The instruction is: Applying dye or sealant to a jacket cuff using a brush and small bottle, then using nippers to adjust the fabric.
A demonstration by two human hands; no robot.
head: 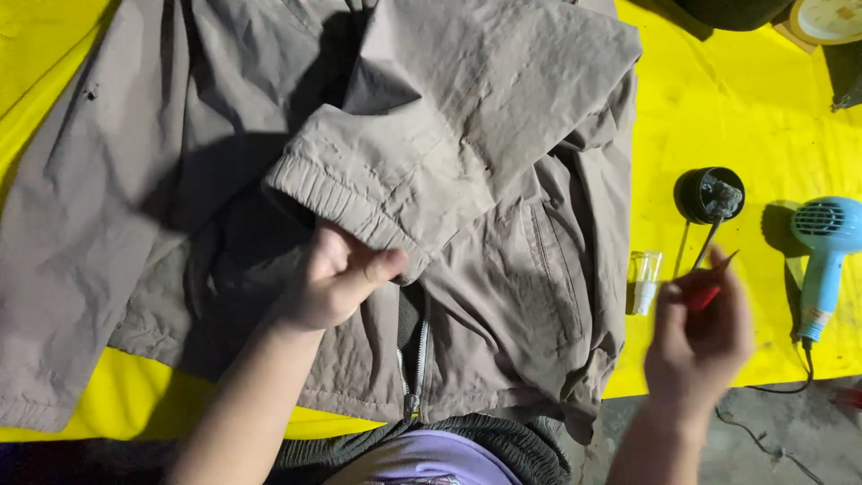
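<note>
Most of the yellow table cover (736, 117) is being taken up by the spread grey jacket (180, 180), its folded sleeve (431, 153) lying across the middle. Open room is being left along the right strip, though it is being narrowed by a small clear vial (643, 281), a black pot (708, 194) and a blue hair dryer (824, 260) with its cord.

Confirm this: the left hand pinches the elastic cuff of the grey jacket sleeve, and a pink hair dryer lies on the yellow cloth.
Not quite. The head view shows the hair dryer is light blue, not pink. The left hand does pinch the elastic cuff of the grey jacket sleeve, on the yellow cloth.
</note>
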